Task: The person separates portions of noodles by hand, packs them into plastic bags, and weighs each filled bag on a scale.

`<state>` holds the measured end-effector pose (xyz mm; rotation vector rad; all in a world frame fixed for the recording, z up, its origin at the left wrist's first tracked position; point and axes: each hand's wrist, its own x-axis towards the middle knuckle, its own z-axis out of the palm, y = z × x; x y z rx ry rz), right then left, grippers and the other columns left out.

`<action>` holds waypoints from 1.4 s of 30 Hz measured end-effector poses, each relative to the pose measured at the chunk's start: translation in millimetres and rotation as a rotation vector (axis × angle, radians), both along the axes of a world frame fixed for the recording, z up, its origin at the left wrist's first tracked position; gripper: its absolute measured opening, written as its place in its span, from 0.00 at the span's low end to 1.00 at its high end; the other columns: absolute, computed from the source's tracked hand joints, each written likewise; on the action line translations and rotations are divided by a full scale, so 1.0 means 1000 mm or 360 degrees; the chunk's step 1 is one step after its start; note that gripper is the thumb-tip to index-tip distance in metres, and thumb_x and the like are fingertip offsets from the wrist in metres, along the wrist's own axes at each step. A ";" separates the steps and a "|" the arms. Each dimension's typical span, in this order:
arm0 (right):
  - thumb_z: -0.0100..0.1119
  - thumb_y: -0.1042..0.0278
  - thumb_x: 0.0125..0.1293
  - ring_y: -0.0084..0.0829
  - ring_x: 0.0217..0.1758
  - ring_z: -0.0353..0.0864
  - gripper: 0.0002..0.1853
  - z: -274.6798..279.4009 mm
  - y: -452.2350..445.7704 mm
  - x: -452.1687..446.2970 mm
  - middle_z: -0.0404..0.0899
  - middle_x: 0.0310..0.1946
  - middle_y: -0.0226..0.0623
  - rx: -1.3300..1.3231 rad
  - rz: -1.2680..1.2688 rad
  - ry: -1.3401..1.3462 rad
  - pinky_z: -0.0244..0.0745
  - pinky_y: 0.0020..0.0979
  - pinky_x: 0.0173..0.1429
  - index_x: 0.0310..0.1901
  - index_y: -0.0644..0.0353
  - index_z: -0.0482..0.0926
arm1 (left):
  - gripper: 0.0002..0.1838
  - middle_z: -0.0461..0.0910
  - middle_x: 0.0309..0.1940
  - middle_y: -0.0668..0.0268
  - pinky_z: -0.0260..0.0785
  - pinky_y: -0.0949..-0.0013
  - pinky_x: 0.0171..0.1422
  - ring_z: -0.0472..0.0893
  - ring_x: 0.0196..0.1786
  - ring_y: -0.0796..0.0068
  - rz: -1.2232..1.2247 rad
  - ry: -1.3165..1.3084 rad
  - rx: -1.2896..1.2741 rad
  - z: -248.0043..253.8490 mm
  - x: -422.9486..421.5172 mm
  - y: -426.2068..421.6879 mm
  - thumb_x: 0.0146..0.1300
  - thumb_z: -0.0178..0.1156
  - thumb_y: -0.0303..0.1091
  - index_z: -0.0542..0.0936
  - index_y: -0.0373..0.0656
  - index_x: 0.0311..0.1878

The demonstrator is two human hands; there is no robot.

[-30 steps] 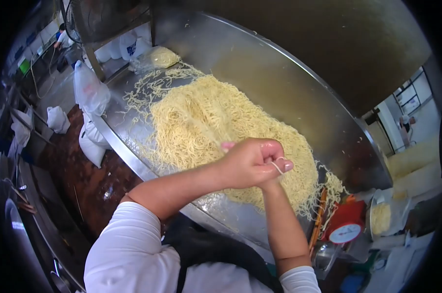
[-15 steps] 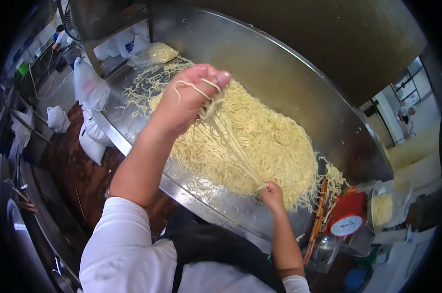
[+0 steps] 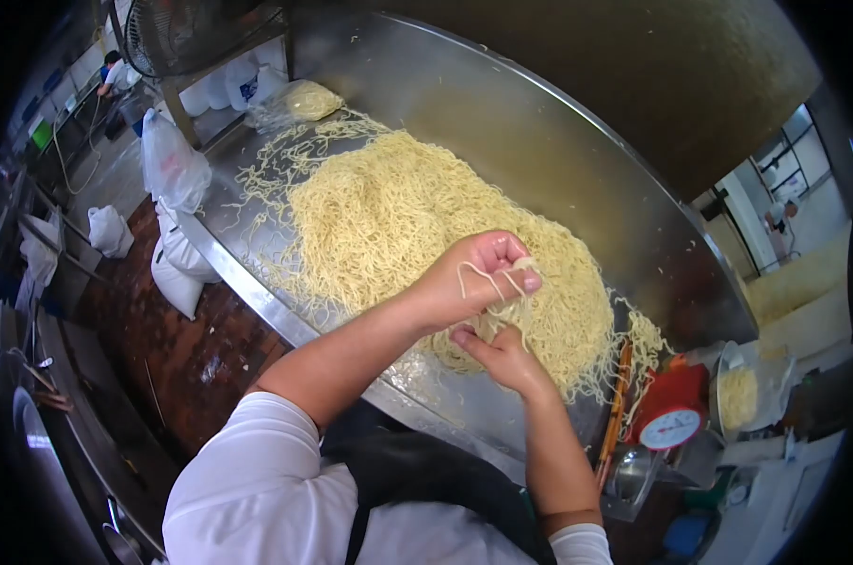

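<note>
A large heap of pale yellow noodles lies on a metal table. Above its near right side, my left hand is closed on some noodle strands, and a few loops hang over its fingers and thumb. Just below it, my right hand meets the same bundle, thumb on top and fingers curled in among the strands. Part of its fingers is hidden by the noodles and the left hand.
At right stand a red dial scale and a bowl of noodles, beside wooden sticks. A bag of noodles sits at the far left corner. White sacks rest on the floor. People are in the background.
My left hand has come down and to the right, from high over the heap to beside my right hand. The stretched strands between them have slackened. My right hand has shifted slightly up and left.
</note>
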<state>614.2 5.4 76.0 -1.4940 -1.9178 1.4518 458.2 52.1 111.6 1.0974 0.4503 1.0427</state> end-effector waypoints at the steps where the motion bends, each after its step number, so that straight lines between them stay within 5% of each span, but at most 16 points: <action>1: 0.57 0.63 0.66 0.30 0.42 0.81 0.18 -0.033 -0.003 0.012 0.82 0.41 0.38 -0.0114 -0.0190 0.0178 0.75 0.29 0.47 0.52 0.65 0.75 | 0.08 0.75 0.27 0.74 0.64 0.79 0.31 0.73 0.28 0.88 0.0071 -0.0057 -0.0010 0.001 -0.002 0.000 0.62 0.64 0.33 0.74 0.43 0.38; 3: 0.50 0.66 0.69 0.30 0.41 0.80 0.15 -0.082 -0.007 0.042 0.81 0.41 0.37 -0.0340 -0.0547 0.0525 0.74 0.30 0.48 0.52 0.64 0.76 | 0.08 0.75 0.26 0.75 0.62 0.80 0.29 0.71 0.27 0.88 0.0153 0.0053 -0.0119 -0.009 -0.014 0.003 0.62 0.64 0.34 0.75 0.45 0.38; 6: 0.46 0.68 0.68 0.31 0.44 0.79 0.20 -0.065 -0.009 0.055 0.80 0.45 0.37 -0.0630 -0.1117 0.0829 0.74 0.30 0.50 0.61 0.60 0.70 | 0.07 0.75 0.27 0.75 0.62 0.78 0.28 0.72 0.27 0.86 0.0225 0.0214 -0.0370 -0.047 -0.016 0.003 0.62 0.63 0.34 0.75 0.45 0.38; 9: 0.50 0.72 0.64 0.28 0.47 0.77 0.25 -0.048 -0.009 0.036 0.77 0.49 0.36 -0.0586 -0.1131 0.1562 0.73 0.28 0.50 0.65 0.56 0.66 | 0.06 0.76 0.30 0.72 0.64 0.76 0.30 0.73 0.30 0.82 0.0089 0.0152 -0.0750 -0.089 0.002 -0.009 0.62 0.62 0.32 0.76 0.45 0.39; 14: 0.57 0.79 0.58 0.24 0.49 0.74 0.24 -0.070 -0.007 0.010 0.76 0.49 0.34 -0.0002 -0.0723 0.0815 0.72 0.25 0.50 0.58 0.58 0.70 | 0.10 0.79 0.39 0.65 0.70 0.73 0.42 0.78 0.40 0.74 -0.0030 -0.0145 -0.0965 -0.116 0.039 -0.022 0.63 0.60 0.31 0.77 0.42 0.47; 19: 0.57 0.83 0.55 0.25 0.46 0.78 0.20 -0.066 -0.010 0.024 0.78 0.45 0.36 -0.0202 -0.0904 0.0883 0.73 0.25 0.50 0.52 0.65 0.73 | 0.18 0.79 0.47 0.62 0.69 0.66 0.56 0.78 0.50 0.68 -0.0663 0.0545 0.0082 -0.100 0.003 -0.008 0.62 0.60 0.31 0.75 0.39 0.56; 20: 0.54 0.82 0.54 0.24 0.38 0.79 0.18 -0.062 -0.014 0.020 0.79 0.38 0.33 -0.0133 -0.0971 0.0869 0.74 0.24 0.40 0.49 0.64 0.74 | 0.20 0.79 0.50 0.61 0.68 0.65 0.58 0.78 0.52 0.67 -0.0731 0.0742 0.0288 -0.098 -0.007 0.001 0.62 0.61 0.32 0.75 0.39 0.57; 26: 0.53 0.74 0.59 0.22 0.28 0.75 0.13 -0.033 -0.009 0.040 0.78 0.30 0.32 -0.0152 -0.1247 0.1076 0.68 0.22 0.28 0.46 0.62 0.75 | 0.32 0.71 0.61 0.49 0.62 0.63 0.68 0.71 0.63 0.54 -0.0258 0.2056 0.0870 -0.109 -0.045 0.032 0.52 0.66 0.32 0.71 0.39 0.62; 30: 0.52 0.71 0.62 0.20 0.23 0.71 0.11 -0.013 -0.007 0.037 0.75 0.27 0.31 -0.0139 -0.1316 0.1197 0.63 0.21 0.23 0.46 0.60 0.74 | 0.40 0.65 0.65 0.47 0.54 0.62 0.74 0.62 0.70 0.53 -0.0382 0.1579 0.1178 -0.121 -0.027 0.020 0.47 0.66 0.30 0.64 0.39 0.67; 32: 0.52 0.70 0.62 0.21 0.23 0.71 0.11 -0.013 -0.007 0.031 0.75 0.27 0.30 -0.0107 -0.1312 0.1263 0.63 0.21 0.23 0.46 0.60 0.74 | 0.38 0.69 0.61 0.46 0.59 0.61 0.70 0.68 0.66 0.52 -0.0147 0.0941 0.1167 -0.123 0.004 -0.002 0.48 0.65 0.31 0.66 0.38 0.66; 35: 0.51 0.69 0.62 0.20 0.23 0.71 0.11 -0.011 -0.006 0.023 0.74 0.28 0.30 0.0057 -0.1393 0.1380 0.64 0.21 0.23 0.46 0.61 0.74 | 0.31 0.79 0.49 0.51 0.69 0.62 0.55 0.79 0.50 0.59 -0.0528 0.0814 0.0833 -0.107 0.028 -0.018 0.51 0.65 0.35 0.71 0.36 0.60; 38: 0.50 0.70 0.61 0.19 0.23 0.70 0.11 -0.001 -0.007 0.034 0.74 0.27 0.29 0.0236 -0.1596 0.1480 0.64 0.21 0.23 0.44 0.62 0.74 | 0.19 0.80 0.30 0.62 0.70 0.68 0.39 0.79 0.32 0.72 -0.0722 0.0801 0.0147 -0.123 0.029 -0.018 0.56 0.65 0.41 0.79 0.37 0.45; 42: 0.52 0.66 0.63 0.15 0.20 0.66 0.08 0.004 -0.015 0.067 0.69 0.23 0.21 0.0248 -0.1667 0.1527 0.58 0.18 0.19 0.43 0.55 0.74 | 0.15 0.75 0.20 0.71 0.65 0.73 0.30 0.72 0.25 0.82 -0.0152 0.0877 0.0042 -0.150 0.006 -0.010 0.60 0.64 0.43 0.78 0.41 0.26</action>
